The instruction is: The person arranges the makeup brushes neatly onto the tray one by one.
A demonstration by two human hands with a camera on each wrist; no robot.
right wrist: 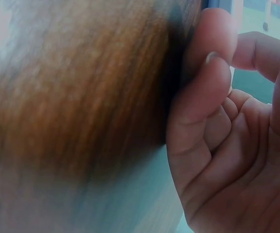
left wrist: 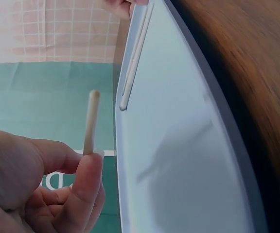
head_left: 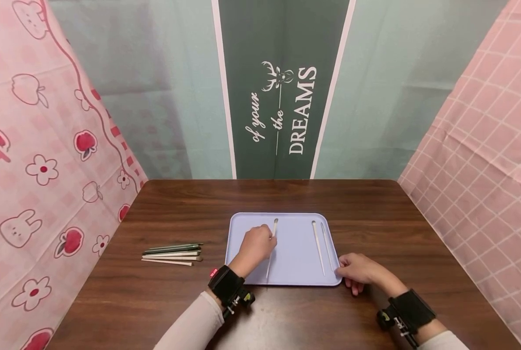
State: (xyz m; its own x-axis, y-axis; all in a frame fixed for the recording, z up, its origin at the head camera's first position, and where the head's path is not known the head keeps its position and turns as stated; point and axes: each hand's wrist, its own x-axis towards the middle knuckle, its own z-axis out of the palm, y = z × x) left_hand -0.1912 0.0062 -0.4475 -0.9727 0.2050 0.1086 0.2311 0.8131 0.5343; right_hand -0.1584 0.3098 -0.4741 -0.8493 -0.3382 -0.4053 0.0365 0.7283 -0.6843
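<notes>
The left hand (head_left: 257, 245) is pinching a slim white-handled brush (head_left: 275, 226) over a shallow, rectangular lavender tray (head_left: 295, 243) with rounded corners, while the right hand (head_left: 356, 270), well apart from it, is gripping the tray's near corner between thumb and fingers. Two thin white brushes (head_left: 318, 248) are lying in the tray between the hands, nearer the right one. Beyond the left hand's outer side, green and white brushes (head_left: 172, 253) are lying bunched on the dark brown wood-grain table (head_left: 308, 316)

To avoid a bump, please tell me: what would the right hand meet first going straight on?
The lilac tray: the right hand seems to touch its near right corner, though depth is unclear.
</notes>
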